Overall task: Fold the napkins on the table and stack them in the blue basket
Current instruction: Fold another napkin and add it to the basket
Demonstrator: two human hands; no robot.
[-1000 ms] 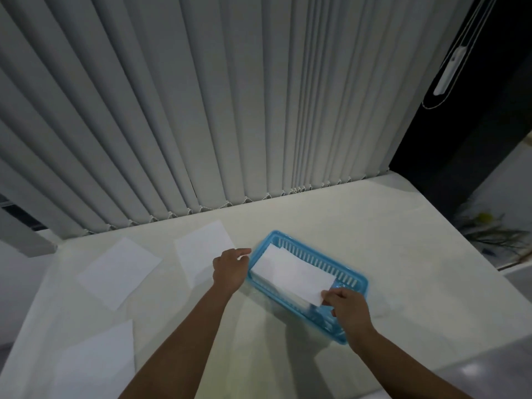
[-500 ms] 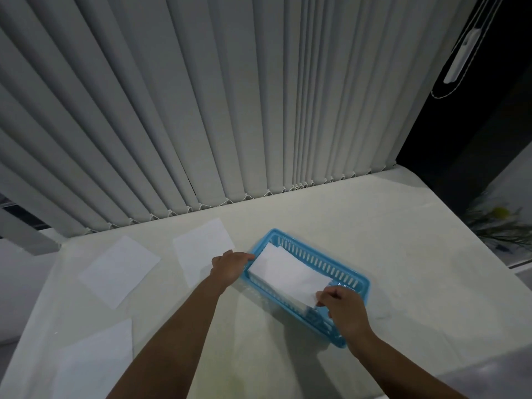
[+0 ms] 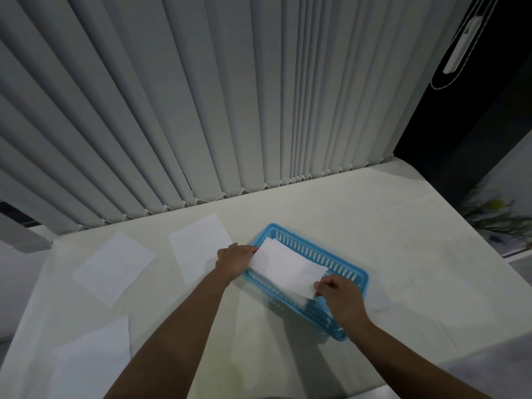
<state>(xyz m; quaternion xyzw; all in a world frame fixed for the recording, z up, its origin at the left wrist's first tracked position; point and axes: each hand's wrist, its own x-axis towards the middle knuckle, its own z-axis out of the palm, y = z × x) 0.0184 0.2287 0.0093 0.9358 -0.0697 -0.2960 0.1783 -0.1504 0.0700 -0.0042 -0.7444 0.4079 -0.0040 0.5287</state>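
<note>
A folded white paper napkin (image 3: pixel 288 267) is held over a blue slotted plastic basket (image 3: pixel 331 262), which sits askew near the middle of the pale tabletop (image 3: pixel 388 226). The left hand (image 3: pixel 234 262) pinches the napkin's left end and the right hand (image 3: pixel 342 300) pinches its near right corner. Two flat white napkins (image 3: pixel 198 246) (image 3: pixel 115 266) lie towards the far left edge. A third (image 3: pixel 92 361) lies by the near left corner.

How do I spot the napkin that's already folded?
Find the blue basket on the pale table. The folded napkin sits over it, left hand and right hand holding its ends. The three other napkins lie flat, unfolded, further left.
</note>
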